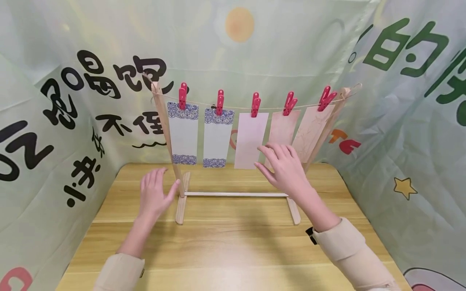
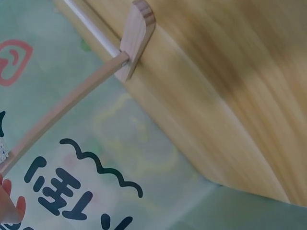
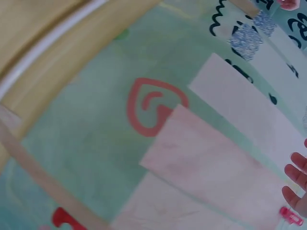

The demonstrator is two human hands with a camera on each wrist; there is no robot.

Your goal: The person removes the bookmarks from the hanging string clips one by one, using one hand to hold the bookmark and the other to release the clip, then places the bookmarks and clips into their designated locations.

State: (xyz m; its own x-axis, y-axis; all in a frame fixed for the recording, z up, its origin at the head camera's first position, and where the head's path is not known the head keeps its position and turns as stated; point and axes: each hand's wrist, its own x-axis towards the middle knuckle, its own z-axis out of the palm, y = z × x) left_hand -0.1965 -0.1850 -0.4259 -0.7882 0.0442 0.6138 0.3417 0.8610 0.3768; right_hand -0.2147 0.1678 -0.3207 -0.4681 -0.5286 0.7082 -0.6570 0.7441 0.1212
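Note:
My left hand point(image 1: 155, 193) is held beside the left wooden post point(image 1: 165, 125) of a small drying rack, fingers extended and holding nothing. In front of the hanging cards is my right hand point(image 1: 285, 169), its fingers loosely spread with nothing in them. Red clothespins point(image 1: 256, 105) clip several cards to a string point(image 1: 236, 108). Two white cards with blue borders point(image 1: 183, 135) hang at the left. A plain lilac card point(image 1: 251, 139) is in the middle. To its right hang a pink card point(image 1: 283, 127) and a pale pink branch-patterned card point(image 1: 313, 131), both partly behind the right hand.
The rack stands on a wooden table point(image 1: 218, 242). A white rod point(image 1: 236, 194) joins its feet point(image 1: 294, 211) low down. Printed cloth point(image 1: 284, 48) with lettering surrounds the table at the back and sides.

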